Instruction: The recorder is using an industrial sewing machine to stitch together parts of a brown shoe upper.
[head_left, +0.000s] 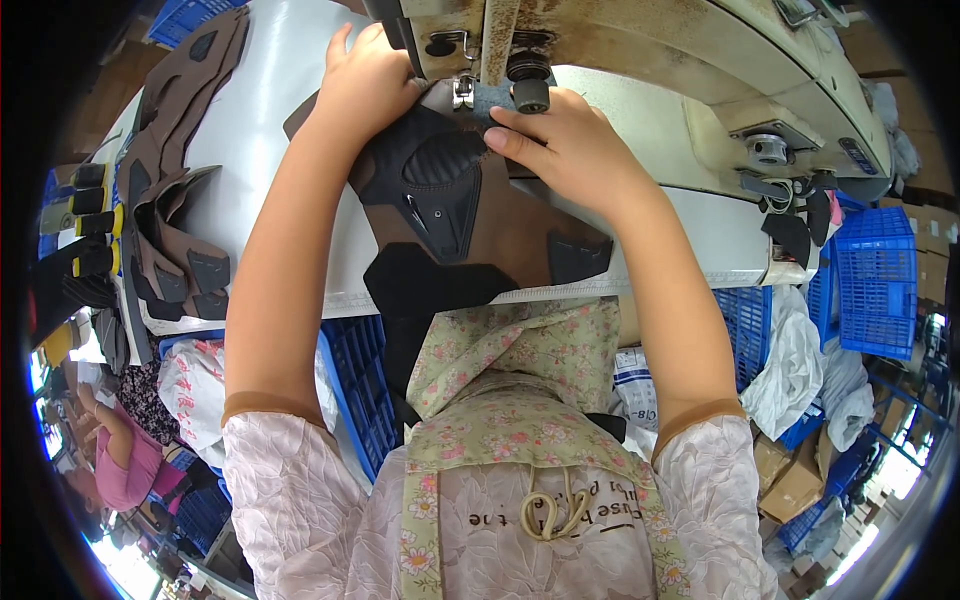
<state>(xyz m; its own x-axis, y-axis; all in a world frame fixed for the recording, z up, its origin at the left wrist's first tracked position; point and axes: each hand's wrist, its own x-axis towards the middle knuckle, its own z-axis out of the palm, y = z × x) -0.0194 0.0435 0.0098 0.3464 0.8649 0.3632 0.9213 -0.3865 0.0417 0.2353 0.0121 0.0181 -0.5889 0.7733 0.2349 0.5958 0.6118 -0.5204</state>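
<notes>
- Brown panel (510, 232) patched in black, at the near edge of the white table (250, 150)
- Brown-and-black pieces (185, 120), its left end
- Cream machine (680, 60), stained brown
- Pale green apron (510, 437), pink-flowered

dark letters cross the person's shirt (500, 550); red characters mark a white bag (190, 385); dark print marks a white package (632, 375); the sewing machine's (640, 45) dark label (857, 155) is too small to read.

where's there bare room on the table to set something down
Bare white tabletop lies between the stacked brown pieces and left forearm; a smaller patch lies between the right forearm and sewing machine. It's crowded around the presser foot, with left hand, right hand and brown-black piece there.
</notes>
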